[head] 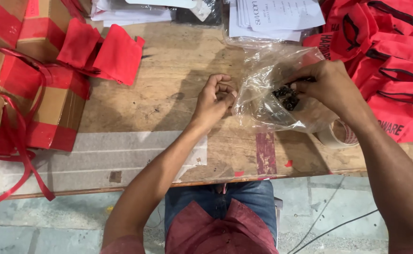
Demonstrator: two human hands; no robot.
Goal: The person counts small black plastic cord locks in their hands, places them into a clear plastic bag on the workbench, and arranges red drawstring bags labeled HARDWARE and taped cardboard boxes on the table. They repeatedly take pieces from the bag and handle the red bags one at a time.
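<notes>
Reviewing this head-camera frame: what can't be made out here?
- Small dark parts in the clear plastic bag: kind unclear, blurred by creased film.
- Right hand: fingertips hidden inside the bag.
- Left hand: curled; whether it pinches anything besides the bag edge is unclear.
- Tape roll: mostly behind the right wrist.
- Red pouches: cut off by the right edge.

The right hand (pixel 331 87) is covering part of the small dark pieces (pixel 286 97) inside the clear plastic bag (pixel 267 75); their kind is staying unclear.

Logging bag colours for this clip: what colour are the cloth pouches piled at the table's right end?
Red, with black drawstrings, clearest in the head view: cloth pouches.
</notes>
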